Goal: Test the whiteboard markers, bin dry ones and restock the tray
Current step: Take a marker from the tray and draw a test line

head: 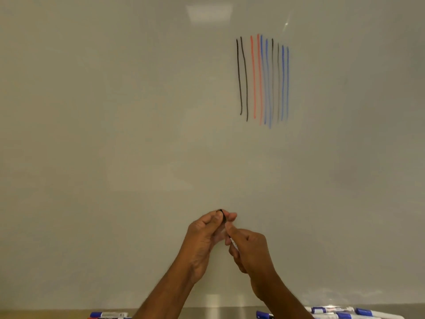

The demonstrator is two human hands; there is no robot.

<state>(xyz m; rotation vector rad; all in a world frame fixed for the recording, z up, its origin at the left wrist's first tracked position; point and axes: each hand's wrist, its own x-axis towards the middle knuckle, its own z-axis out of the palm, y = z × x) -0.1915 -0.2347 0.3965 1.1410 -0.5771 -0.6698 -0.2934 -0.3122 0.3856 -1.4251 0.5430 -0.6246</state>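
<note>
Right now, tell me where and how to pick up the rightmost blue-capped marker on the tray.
Probably pinch the rightmost blue-capped marker on its white barrel, coming down from above: it lies flat along the tray, with neighbouring markers crowding its left.

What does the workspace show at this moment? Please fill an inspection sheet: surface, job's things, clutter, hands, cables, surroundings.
Surface: whiteboard with vertical black, red and blue strokes at upper right.
Job's things: one marker held in front of the board, black tip end up; blue-capped markers lie on the tray at the bottom edge, left and right.
Clutter: nothing seen.
Hands: left hand pinches the marker's black end; right hand grips its barrel. Whether the cap is on or off cannot be told.
Cables: nothing seen.
Surroundings: only a light's reflection at the top of the board.
</note>
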